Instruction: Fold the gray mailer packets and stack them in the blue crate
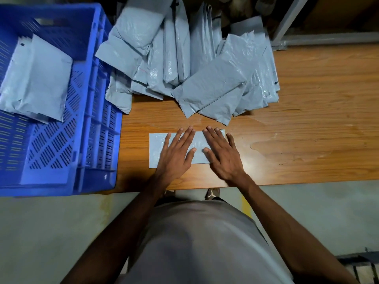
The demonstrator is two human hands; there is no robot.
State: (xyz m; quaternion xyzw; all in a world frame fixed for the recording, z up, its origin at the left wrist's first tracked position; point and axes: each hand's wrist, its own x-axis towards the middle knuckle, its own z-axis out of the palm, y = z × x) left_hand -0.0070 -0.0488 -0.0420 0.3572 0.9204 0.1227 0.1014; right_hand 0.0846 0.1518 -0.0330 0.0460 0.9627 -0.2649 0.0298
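wooden table (317,119) | gray floor (51,232) | metal frame (328,39) behind table

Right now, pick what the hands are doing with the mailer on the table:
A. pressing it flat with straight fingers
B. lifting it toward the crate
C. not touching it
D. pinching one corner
A: the left hand and right hand lie flat, fingers straight, on the gray mailer on the wooden table.

Gray mailers (190,58), blue slotted crate (96,99), wood-grain table (307,119)
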